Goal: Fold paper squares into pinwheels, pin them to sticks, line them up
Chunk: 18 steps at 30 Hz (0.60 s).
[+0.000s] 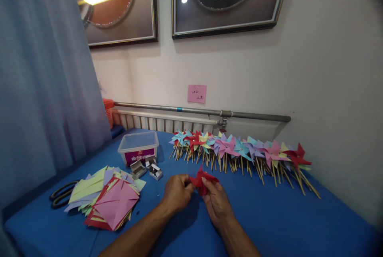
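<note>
Above the blue table, a red paper pinwheel (201,180) is held between both hands. My left hand (178,191) is closed, its thumb and fingers pinching the left tip of the paper. On the other side, my right hand (218,202) grips the folded middle, thumb on top. No stick shows on this pinwheel. To the left lies a pile of slit paper squares (118,203), pink and red on top. Small open boxes (155,172) stand beyond my left hand, one holding dark little pins or tacks. Finished pinwheels on sticks (229,147) lie in a long row behind.
A clear plastic tub (138,145) with a purple label stands at the back left. Black-handled scissors (63,194) lie partly beside the paper pile. A radiator (161,123) and a metal pipe (203,111) run along the wall. A blue curtain (48,73) hangs at the left.
</note>
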Each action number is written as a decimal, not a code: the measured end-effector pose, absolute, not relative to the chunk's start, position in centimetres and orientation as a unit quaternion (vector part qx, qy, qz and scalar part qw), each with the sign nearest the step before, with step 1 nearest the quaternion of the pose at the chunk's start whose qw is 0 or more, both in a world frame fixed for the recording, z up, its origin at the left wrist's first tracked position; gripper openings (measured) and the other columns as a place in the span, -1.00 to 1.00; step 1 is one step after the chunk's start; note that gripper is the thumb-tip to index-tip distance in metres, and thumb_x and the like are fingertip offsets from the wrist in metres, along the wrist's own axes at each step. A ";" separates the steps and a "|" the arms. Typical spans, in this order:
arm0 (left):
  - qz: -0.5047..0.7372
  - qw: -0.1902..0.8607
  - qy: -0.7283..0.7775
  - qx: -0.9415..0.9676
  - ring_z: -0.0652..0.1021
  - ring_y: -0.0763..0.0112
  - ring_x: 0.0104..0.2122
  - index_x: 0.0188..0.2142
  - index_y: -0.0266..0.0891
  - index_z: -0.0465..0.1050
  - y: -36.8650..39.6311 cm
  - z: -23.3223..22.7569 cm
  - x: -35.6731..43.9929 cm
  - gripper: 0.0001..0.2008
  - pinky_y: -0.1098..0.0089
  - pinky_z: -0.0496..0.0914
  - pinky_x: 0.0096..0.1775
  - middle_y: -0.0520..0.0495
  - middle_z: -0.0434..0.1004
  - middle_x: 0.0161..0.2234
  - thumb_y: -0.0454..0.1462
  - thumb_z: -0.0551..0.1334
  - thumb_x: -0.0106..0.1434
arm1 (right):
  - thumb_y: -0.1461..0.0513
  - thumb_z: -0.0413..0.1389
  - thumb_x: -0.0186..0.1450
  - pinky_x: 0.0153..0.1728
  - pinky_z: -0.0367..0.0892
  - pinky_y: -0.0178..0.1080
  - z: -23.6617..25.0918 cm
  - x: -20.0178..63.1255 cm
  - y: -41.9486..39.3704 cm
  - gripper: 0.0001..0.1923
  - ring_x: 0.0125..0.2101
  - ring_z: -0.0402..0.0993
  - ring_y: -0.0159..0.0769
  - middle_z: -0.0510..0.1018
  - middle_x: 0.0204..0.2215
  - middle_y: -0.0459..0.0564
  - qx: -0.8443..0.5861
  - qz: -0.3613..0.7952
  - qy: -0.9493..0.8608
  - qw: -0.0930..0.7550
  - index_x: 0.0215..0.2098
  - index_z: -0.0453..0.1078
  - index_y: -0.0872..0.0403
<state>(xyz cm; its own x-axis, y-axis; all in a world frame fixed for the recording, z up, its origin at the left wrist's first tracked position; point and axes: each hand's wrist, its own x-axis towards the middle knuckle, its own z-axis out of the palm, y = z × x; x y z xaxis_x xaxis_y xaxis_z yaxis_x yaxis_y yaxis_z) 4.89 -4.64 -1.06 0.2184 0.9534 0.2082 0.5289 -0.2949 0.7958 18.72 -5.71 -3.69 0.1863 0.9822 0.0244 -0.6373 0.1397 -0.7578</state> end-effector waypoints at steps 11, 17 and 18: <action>0.338 0.302 0.509 0.732 0.40 0.45 -0.49 -0.40 -0.22 0.60 -4.8 -0.7 4.7 -0.80 0.43 0.11 -0.42 0.07 0.47 -0.54 -0.27 0.18 0.21 | 0.16 0.51 -0.07 -0.24 0.49 -0.16 -3.9 18.6 -5.7 -0.69 -0.38 0.60 -0.21 0.69 -0.43 -0.06 -0.318 0.577 -0.272 0.701 -0.39 0.61 0.05; 0.323 0.283 0.528 0.733 0.39 0.48 -0.51 -0.43 -0.20 0.60 -4.8 -0.6 4.7 -0.81 0.43 0.08 -0.42 0.10 0.46 -0.56 -0.28 0.19 0.20 | 0.14 0.51 -0.07 -0.28 0.45 -0.20 -3.8 18.7 -5.8 -0.69 -0.37 0.60 -0.21 0.69 -0.45 -0.04 -0.331 0.586 -0.274 0.687 -0.40 0.60 0.05; 0.321 0.279 0.531 0.733 0.39 0.48 -0.51 -0.43 -0.20 0.60 -4.8 -0.6 4.7 -0.81 0.43 0.08 -0.42 0.10 0.46 -0.56 -0.28 0.19 0.19 | 0.14 0.51 -0.07 -0.28 0.44 -0.20 -3.8 18.7 -5.8 -0.69 -0.39 0.59 -0.22 0.68 -0.46 -0.05 -0.332 0.588 -0.275 0.685 -0.41 0.60 0.05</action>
<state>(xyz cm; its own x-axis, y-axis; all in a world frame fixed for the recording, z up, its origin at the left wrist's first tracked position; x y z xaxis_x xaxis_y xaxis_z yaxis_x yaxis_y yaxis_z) 4.67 -4.82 -0.56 0.2306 0.9575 0.1734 0.5989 -0.2801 0.7502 18.74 -5.83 -3.84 0.1586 0.9872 -0.0139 -0.6224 0.0890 -0.7776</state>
